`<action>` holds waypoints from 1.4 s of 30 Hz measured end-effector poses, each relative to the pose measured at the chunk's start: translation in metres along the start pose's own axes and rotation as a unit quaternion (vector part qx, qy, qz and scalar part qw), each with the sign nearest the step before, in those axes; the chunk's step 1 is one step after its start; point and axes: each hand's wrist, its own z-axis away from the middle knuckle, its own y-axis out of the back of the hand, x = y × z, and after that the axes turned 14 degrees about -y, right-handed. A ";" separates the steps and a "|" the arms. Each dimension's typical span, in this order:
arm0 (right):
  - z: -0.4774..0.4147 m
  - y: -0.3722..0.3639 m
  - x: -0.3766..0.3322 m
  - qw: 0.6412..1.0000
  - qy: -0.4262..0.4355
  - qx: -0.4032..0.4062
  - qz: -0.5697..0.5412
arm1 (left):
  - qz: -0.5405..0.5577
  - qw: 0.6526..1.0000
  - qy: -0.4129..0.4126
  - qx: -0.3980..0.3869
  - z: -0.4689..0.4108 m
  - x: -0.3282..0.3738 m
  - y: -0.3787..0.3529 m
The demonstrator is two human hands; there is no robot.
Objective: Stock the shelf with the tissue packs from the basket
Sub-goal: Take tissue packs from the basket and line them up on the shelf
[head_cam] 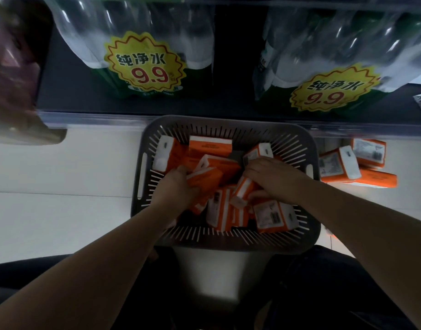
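- Head view: the grey basket (228, 123) sits on a pale surface, pushed up against the front edge of the dark shelf (69, 96). That puts it between the person's legs and within easy reach of both arms.
- The tissue packs (219, 167), orange with white ends, lie tumbled at all angles inside the basket. None is lined up, so each has to be picked out of the heap.
- The left hand (178, 186) has its fingers curled round 1 pack (204, 182) on the left side of the heap. It grips the pack by the narrow end, thumb on top.
- The right hand (272, 178) reaches in from the other side and pinches a tilted pack (245, 186), fingers over it and thumb beneath. Working both hands at once looks like a way to carry 2 packs per trip.
- 3 more packs (340, 167) lie stacked just right of the basket, under the shelf lip. They may already be on a low shelf board or simply on the floor; the dim light does not settle it.
- Shrink-wrapped water bottles (138, 36) with yellow 9.9 price stickers (145, 63) fill the shelf directly above, so the tissue packs probably belong elsewhere, likely lower down.
- Most of the stock is still in the basket, so I judge the job to be at an early stage.
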 end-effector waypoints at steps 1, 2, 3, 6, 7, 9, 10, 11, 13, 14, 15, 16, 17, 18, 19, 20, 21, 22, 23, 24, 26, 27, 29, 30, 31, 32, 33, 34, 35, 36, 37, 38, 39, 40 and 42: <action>-0.002 0.001 -0.001 1.000 -0.008 0.004 -0.010 | 0.014 1.000 0.010 0.015 -0.002 -0.002 0.002; -0.004 0.002 -0.003 1.000 -0.016 0.006 -0.013 | 0.022 0.999 0.020 0.028 -0.004 -0.004 0.003; -0.006 0.002 -0.004 1.000 -0.021 0.006 -0.010 | 0.029 0.998 0.029 0.038 -0.005 -0.006 0.004; -0.010 0.002 -0.004 1.000 -0.022 0.000 0.007 | 0.067 0.996 0.046 0.047 -0.010 -0.009 0.006; -0.011 0.002 -0.003 1.000 -0.022 -0.008 0.010 | 0.079 0.994 0.050 0.050 -0.011 -0.009 0.006; -0.012 0.005 -0.001 0.999 -0.022 -0.032 0.013 | 0.095 0.992 0.059 0.054 -0.013 -0.007 0.008; -0.012 0.006 0.000 0.999 -0.022 -0.045 0.012 | 0.102 0.991 0.062 0.052 -0.013 -0.006 0.009; -0.012 0.008 0.001 0.998 -0.023 -0.055 0.012 | 0.107 0.991 0.063 0.049 -0.013 -0.004 0.010; -0.011 0.012 0.003 0.998 -0.024 -0.057 0.003 | 0.113 0.991 0.063 0.045 -0.014 -0.001 0.012; -0.012 0.012 0.004 0.998 -0.026 -0.056 -0.010 | 0.114 0.990 0.063 0.046 -0.014 0.000 0.013; -0.012 0.014 0.004 0.998 -0.030 -0.056 -0.029 | 0.111 0.991 0.062 0.050 -0.015 0.002 0.015; -0.011 0.016 0.004 0.996 -0.035 -0.061 -0.050 | 0.103 0.991 0.061 0.054 -0.015 0.004 0.017; -0.011 0.019 0.004 0.994 -0.040 -0.068 -0.072 | 0.094 0.992 0.058 0.058 -0.015 0.005 0.019; -0.010 0.021 0.004 0.992 -0.042 -0.073 -0.096 | 0.089 0.993 0.052 0.061 -0.014 0.007 0.021; -0.009 0.024 0.003 0.989 -0.042 -0.077 -0.122 | 0.086 0.993 0.045 0.063 -0.014 0.009 0.022; -0.007 0.027 0.002 0.984 -0.044 -0.080 -0.152 | 0.082 0.994 0.039 0.064 -0.014 0.011 0.024; -0.006 0.031 0.001 0.979 -0.047 -0.082 -0.183 | 0.078 0.994 0.035 0.065 -0.014 0.014 0.026; -0.005 0.035 -0.001 0.973 -0.050 -0.086 -0.210 | 0.076 0.995 0.031 0.064 -0.014 0.016 0.028; -0.005 0.040 -0.004 0.968 -0.052 -0.090 -0.230 | 0.076 0.995 0.026 0.063 -0.015 0.019 0.030; -0.004 0.044 -0.007 0.964 -0.053 -0.092 -0.245 | 0.078 0.995 0.020 0.060 -0.015 0.022 0.032; -0.004 0.054 -0.014 0.956 -0.054 -0.091 -0.273 | 0.090 0.994 0.011 0.059 -0.014 0.028 0.035; -0.004 0.059 -0.017 0.951 -0.057 -0.092 -0.289 | 0.096 0.993 0.008 0.062 -0.013 0.032 0.037; -0.002 0.069 -0.023 0.939 -0.071 -0.090 -0.324 | 0.104 0.992 0.006 0.072 -0.012 0.039 0.042; -0.002 0.074 -0.025 0.932 -0.079 -0.084 -0.342 | 0.114 0.990 0.008 0.078 -0.012 0.043 0.044; 0.000 0.079 -0.027 0.924 -0.088 -0.078 -0.363 | 0.132 0.988 0.013 0.085 -0.011 0.047 0.047; 0.001 0.084 -0.030 0.915 -0.098 -0.073 -0.383 | 0.151 0.984 0.022 0.093 -0.011 0.051 0.050; 0.003 0.088 -0.032 0.908 -0.108 -0.067 -0.399 | 0.166 0.981 0.031 0.099 -0.011 0.055 0.053; 0.005 0.093 -0.035 0.904 -0.115 -0.061 -0.408 | 0.177 0.978 0.037 0.100 -0.010 0.058 0.057; 0.007 0.098 -0.037 0.900 -0.120 -0.054 -0.415 | 0.192 0.976 0.040 0.096 -0.009 0.062 0.061; 0.009 0.102 -0.039 0.896 -0.124 -0.046 -0.424 | 0.212 0.972 0.043 0.091 -0.008 0.065 0.064; 0.011 0.107 -0.042 0.890 -0.127 -0.037 -0.437 | 0.233 0.967 0.049 0.086 -0.007 0.068 0.067; 0.014 0.112 -0.044 0.881 -0.130 -0.028 -0.455 | 0.251 0.963 0.055 0.082 -0.006 0.072 0.071; 0.016 0.117 -0.046 0.872 -0.133 -0.019 -0.471 | 0.269 0.958 0.058 0.082 -0.005 0.076 0.075; 0.018 0.123 -0.047 0.867 -0.135 -0.010 -0.480 | 0.291 0.952 0.057 0.082 -0.003 0.081 0.079; 0.023 0.134 -0.048 0.864 -0.139 0.007 -0.483 | 0.326 0.941 0.039 0.079 0.001 0.090 0.088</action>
